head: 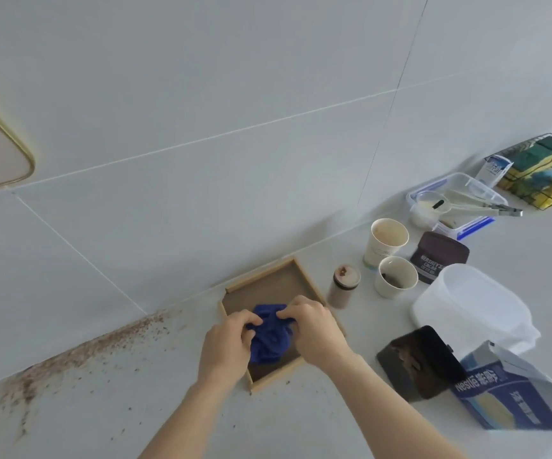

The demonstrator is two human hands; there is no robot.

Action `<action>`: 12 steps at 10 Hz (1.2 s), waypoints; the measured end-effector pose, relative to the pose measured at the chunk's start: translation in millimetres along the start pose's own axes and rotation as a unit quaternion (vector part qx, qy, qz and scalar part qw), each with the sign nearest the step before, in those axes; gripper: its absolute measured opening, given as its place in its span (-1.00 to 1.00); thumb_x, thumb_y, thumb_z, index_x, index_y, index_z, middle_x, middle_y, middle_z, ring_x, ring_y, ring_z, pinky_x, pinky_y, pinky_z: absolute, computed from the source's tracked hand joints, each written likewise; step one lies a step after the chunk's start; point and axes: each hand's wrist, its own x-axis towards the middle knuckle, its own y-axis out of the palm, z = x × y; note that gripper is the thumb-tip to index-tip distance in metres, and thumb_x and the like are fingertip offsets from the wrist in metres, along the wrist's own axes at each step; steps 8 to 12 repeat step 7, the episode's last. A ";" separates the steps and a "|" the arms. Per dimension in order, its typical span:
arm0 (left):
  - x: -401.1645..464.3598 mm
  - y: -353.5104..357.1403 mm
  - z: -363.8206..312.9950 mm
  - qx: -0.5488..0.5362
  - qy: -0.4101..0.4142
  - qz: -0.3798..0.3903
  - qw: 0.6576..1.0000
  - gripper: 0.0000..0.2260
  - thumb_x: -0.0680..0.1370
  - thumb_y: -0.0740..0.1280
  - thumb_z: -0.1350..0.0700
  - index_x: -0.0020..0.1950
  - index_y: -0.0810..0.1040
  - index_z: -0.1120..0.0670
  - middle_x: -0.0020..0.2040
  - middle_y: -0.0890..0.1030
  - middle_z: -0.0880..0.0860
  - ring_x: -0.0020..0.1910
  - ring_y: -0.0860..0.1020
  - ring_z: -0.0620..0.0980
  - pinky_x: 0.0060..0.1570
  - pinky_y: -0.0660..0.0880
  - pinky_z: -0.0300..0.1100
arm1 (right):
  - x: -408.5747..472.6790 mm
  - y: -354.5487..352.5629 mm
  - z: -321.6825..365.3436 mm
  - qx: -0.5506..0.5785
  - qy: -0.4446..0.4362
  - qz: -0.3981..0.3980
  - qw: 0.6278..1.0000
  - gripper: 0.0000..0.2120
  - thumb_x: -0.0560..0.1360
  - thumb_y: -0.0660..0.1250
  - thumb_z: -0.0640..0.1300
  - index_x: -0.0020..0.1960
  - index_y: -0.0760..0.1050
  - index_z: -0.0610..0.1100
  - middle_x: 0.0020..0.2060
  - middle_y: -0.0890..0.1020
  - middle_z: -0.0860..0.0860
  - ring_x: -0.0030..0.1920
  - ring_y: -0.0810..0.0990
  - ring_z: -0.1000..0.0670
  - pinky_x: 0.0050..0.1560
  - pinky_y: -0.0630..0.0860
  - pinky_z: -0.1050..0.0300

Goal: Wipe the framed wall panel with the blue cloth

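Both hands, left hand (226, 342) and right hand (317, 329), are gripping the bunched blue cloth (269, 336) over the wooden tray (304, 273); the gold-framed wall panel (0, 150) is lying far up-left of the tray, nearer the left hand.

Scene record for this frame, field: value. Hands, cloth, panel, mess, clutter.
left hand: gripping blue cloth
right hand: gripping the same cloth
cloth: bunched, over the framed panel
panel: wood-edged, brown inside, flat on counter by the wall
mess: brown powder along the wall joint, left
clutter right: two paper cups, small jar, cocoa tin
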 end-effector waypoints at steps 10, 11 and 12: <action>-21.1 16.7 40.0 0.238 0.085 0.187 0.949 -0.15 0.43 -0.16 -0.54 0.66 -0.21 -0.21 0.69 -0.32 -0.11 0.69 -0.24 0.00 0.60 -0.29 0.00 | -22.1 61.3 -26.6 -0.157 0.061 0.203 0.965 0.05 0.35 -0.27 0.60 0.69 -0.04 0.04 0.70 -0.18 -0.09 0.68 -0.27 -0.19 0.68 -0.23 -0.30; -21.1 16.7 40.0 0.238 0.085 0.187 0.949 -0.15 0.43 -0.16 -0.54 0.66 -0.21 -0.21 0.69 -0.32 -0.11 0.69 -0.24 0.00 0.60 -0.29 0.00 | -22.1 61.3 -26.6 -0.157 0.061 0.203 0.965 0.05 0.35 -0.27 0.60 0.69 -0.04 0.04 0.70 -0.18 -0.09 0.68 -0.27 -0.19 0.68 -0.23 -0.30; -21.1 16.7 40.0 0.238 0.085 0.187 0.949 -0.15 0.43 -0.16 -0.54 0.66 -0.21 -0.21 0.69 -0.32 -0.11 0.69 -0.24 0.00 0.60 -0.29 0.00 | -22.1 61.3 -26.6 -0.157 0.061 0.203 0.965 0.05 0.35 -0.27 0.60 0.69 -0.04 0.04 0.70 -0.18 -0.09 0.68 -0.27 -0.19 0.68 -0.23 -0.30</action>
